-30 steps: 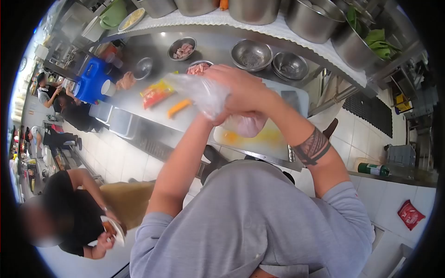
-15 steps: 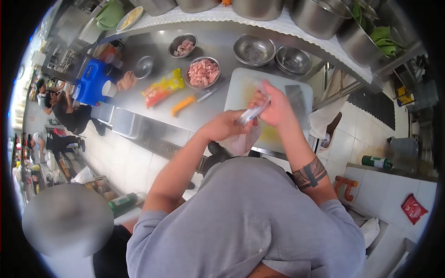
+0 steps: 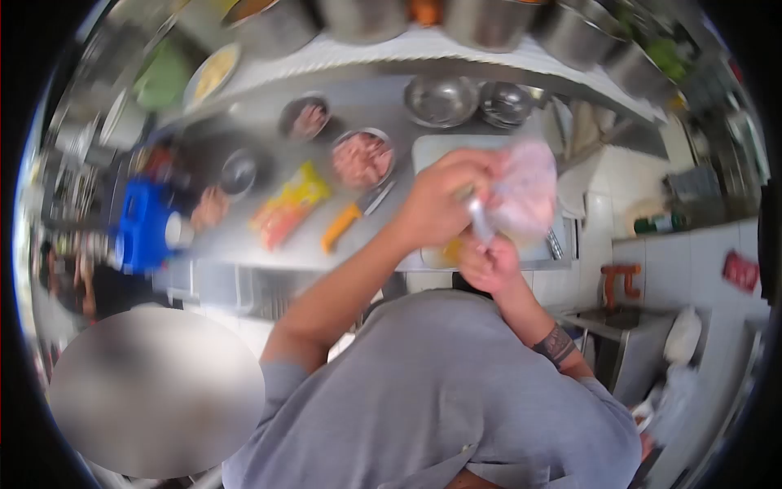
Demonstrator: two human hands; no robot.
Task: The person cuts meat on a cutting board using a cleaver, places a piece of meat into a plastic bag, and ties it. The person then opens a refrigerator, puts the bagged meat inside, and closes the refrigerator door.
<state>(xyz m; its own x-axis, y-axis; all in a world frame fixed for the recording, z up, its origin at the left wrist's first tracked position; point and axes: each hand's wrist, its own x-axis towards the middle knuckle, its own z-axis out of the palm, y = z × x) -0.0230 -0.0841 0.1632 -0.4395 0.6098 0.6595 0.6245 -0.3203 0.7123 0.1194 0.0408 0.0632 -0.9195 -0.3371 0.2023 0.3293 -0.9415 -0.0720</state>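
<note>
A clear plastic bag with pink contents, seemingly meat, is up over the cutting board, blurred by motion. My left hand is closed around the bag's gathered neck, close to its full part. Below it, my right hand pinches the twisted loose end of the same bag. Left of the board lies a knife with an orange handle. A metal bowl of cut pink meat stands behind the knife, and a yellow and red packet lies beside it.
Two metal bowls stand behind the board. A smaller bowl with meat and a blue jug are to the left. Pots line the shelf above. A person is at far left; a blurred round shape covers the lower left.
The bag has swung from hanging below my hands to up on the right. My right hand has come down below my left, and the view has shifted.
</note>
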